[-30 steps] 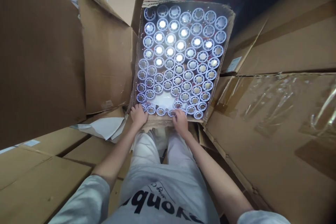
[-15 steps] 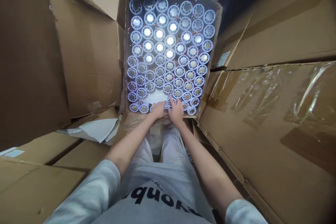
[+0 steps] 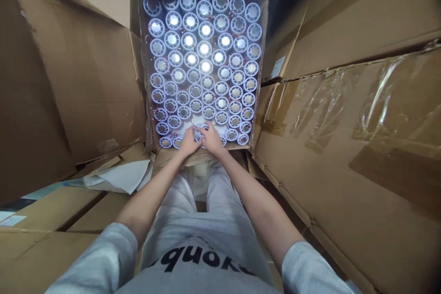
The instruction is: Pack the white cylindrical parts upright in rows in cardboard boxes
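Note:
An uncovered cardboard box (image 3: 265, 32) is packed with rows of round white-rimmed parts (image 3: 196, 105) with silvery centres and thin red wires. Near its front edge my right hand (image 3: 211, 138) has its fingers closed on one round part (image 3: 204, 127). Beside it on the left, my left hand (image 3: 190, 141) is bent in against the same part, its fingertips close to my right fingers. What the left fingers grip is too small to make out. A white surface (image 3: 220, 128) shows in a gap among the parts by my hands.
Large cardboard boxes stand on the left (image 3: 86, 73) and, with clear tape, on the right (image 3: 330, 147). White paper (image 3: 120, 175) lies at the lower left, above more flat boxes (image 3: 62, 206).
The view has shifted, so the box sits further left. One round part has moved left within the front gap with my right hand, and both hands are now closer together around it.

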A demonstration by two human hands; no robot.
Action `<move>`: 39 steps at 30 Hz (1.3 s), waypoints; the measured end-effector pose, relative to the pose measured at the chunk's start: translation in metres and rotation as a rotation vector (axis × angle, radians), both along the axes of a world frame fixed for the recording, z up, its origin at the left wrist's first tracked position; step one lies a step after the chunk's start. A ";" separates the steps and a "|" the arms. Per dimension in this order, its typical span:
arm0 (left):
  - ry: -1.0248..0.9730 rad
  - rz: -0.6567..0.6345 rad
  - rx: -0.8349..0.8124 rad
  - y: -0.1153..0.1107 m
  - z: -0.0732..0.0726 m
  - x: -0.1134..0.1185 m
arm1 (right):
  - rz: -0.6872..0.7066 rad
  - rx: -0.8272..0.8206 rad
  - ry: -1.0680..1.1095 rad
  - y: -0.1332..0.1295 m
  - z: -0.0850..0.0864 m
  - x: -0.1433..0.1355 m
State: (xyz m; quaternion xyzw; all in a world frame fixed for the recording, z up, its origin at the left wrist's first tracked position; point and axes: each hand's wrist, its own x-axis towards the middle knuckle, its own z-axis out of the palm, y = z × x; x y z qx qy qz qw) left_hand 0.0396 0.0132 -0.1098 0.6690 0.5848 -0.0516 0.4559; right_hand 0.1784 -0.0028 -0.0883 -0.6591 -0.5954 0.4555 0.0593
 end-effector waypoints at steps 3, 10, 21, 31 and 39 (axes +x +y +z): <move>-0.141 0.094 0.070 0.001 -0.009 -0.005 | 0.074 -0.015 0.113 0.008 -0.003 0.001; -0.049 0.094 -0.025 0.009 -0.014 0.005 | -0.135 0.027 -0.338 -0.030 0.017 0.053; -0.067 -0.066 0.086 0.025 0.001 -0.015 | -0.209 0.069 -0.501 -0.051 -0.007 0.077; -0.117 -0.353 0.134 0.006 0.045 0.056 | -0.684 0.161 0.068 -0.147 0.067 0.063; -0.012 -0.351 -0.074 -0.036 0.018 0.180 | -1.170 -0.086 0.113 -0.184 0.091 0.068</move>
